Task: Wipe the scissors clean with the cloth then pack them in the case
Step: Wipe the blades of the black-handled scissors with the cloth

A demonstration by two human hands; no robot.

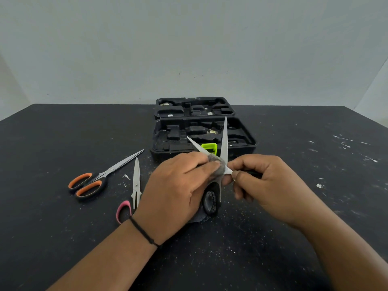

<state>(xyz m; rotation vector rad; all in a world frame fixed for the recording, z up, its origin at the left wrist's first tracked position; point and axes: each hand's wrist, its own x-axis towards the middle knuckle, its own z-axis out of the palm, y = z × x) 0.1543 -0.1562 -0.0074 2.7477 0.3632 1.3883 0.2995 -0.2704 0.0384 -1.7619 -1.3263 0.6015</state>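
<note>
1. Two hands work black scissors (224, 141), spread so each blade is reachable: left hand (178, 192) fingers pinch cloth (215, 162) around one blade.
2. Right hand (262, 181) fingers curl round a handle, steadying them.
3. Open case (249, 141) waits just behind on the table (294, 206).

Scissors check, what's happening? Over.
Left hand presses cloth on open black scissors. Right hand grips a handle. Two pairs wait. Case open.
</note>
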